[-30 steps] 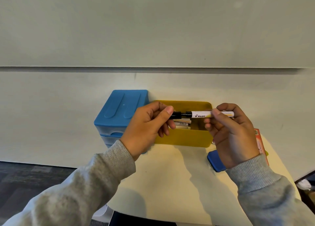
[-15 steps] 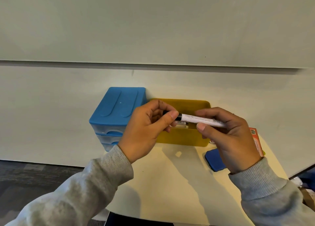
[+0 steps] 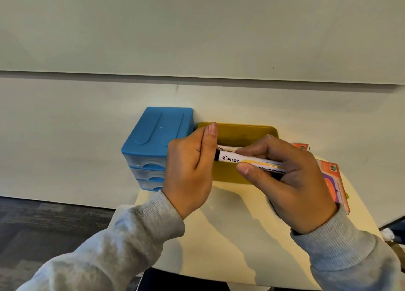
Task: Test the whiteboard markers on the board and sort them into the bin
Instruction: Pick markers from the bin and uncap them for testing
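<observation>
I hold one whiteboard marker (image 3: 249, 161) level between both hands, over the front wall of the yellow bin (image 3: 245, 132), which sits at the back edge of the cream table (image 3: 230, 236) against the wall. My right hand (image 3: 291, 181) grasps the white barrel, thumb under it and forefinger along the top, so the PILOT print shows between my hands. My left hand (image 3: 190, 170) is curled round the marker's black cap end, thumb pointing up; the cap itself is hidden inside my fingers. Behind the marker in my hands, a second white marker (image 3: 225, 147) lies inside the bin, only a short stretch of it showing. A blue drawer unit (image 3: 157, 137) with three clear drawers stands at the table's back left corner, touching the bin's left side. An orange package (image 3: 333, 176) lies along the table's right edge, partly behind my right hand. The pale board (image 3: 197, 27) fills the wall above. Grey sleeves cover both my wrists
</observation>
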